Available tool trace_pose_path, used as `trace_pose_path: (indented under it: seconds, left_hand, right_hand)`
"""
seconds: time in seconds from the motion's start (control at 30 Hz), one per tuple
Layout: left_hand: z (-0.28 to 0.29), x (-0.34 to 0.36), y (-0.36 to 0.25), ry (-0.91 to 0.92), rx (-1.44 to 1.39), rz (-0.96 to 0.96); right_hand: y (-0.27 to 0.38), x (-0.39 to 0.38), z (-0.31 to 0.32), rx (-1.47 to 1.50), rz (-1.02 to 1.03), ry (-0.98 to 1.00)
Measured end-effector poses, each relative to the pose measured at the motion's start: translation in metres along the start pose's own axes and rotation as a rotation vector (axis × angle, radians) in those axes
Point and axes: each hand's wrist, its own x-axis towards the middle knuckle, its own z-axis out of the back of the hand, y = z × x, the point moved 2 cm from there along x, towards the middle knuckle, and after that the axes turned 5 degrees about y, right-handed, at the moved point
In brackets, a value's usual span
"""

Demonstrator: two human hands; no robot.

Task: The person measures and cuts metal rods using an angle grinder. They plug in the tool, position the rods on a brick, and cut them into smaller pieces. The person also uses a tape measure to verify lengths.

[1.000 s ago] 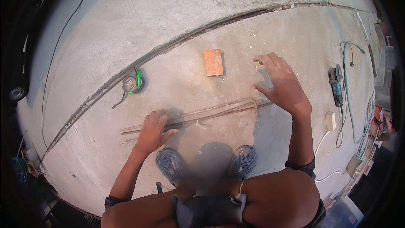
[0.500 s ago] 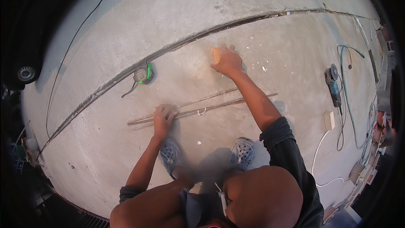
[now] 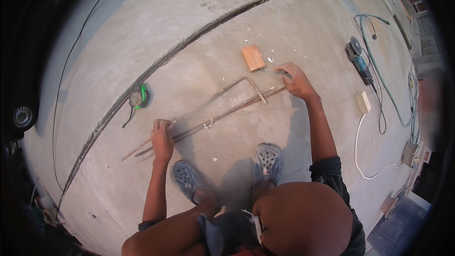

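My left hand (image 3: 162,135) has its fingers curled around the thin steel rods at their left part. One rod (image 3: 222,90) ends in a U-shaped bend on the right; straight rods (image 3: 225,114) lie alongside, with a small white tie on them. My right hand (image 3: 294,80) hovers near the rods' right end, fingers apart and curved, holding nothing, just right of a short orange block (image 3: 253,58) lying on the concrete. A green-and-grey tape measure (image 3: 138,97) lies up and left of my left hand.
An angle grinder (image 3: 360,64), a pale socket box (image 3: 362,102) and a teal hose (image 3: 384,73) lie at the right. A long groove (image 3: 180,47) crosses the concrete. A vehicle wheel (image 3: 22,117) is at far left. My clogs (image 3: 267,163) are below the rods.
My right hand gripped the orange block half a second ago and has now let it go, moving right and down from it. The bent end of the rod now shows beside it.
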Motion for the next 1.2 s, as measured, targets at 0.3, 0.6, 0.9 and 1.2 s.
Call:
trace_pose_path:
  seconds: [0.3, 0.6, 0.9, 1.2]
  left_hand:
    - [-0.019, 0.006, -0.01, 0.061, -0.093, -0.081]
    - [-0.041, -0.025, -0.039, 0.112, 0.025, -0.328]
    - [-0.032, -0.036, -0.032, 0.201, -0.147, -0.153]
    - [-0.039, -0.035, -0.035, 0.166, 0.036, -0.301]
  right_hand:
    - [0.015, -0.072, -0.071, 0.061, -0.038, -0.253]
    - [0.017, -0.084, -0.065, -0.026, 0.037, -0.236]
    - [0.033, -0.123, -0.047, -0.098, -0.017, -0.162]
    - [0.02, -0.091, -0.045, -0.16, -0.028, -0.087]
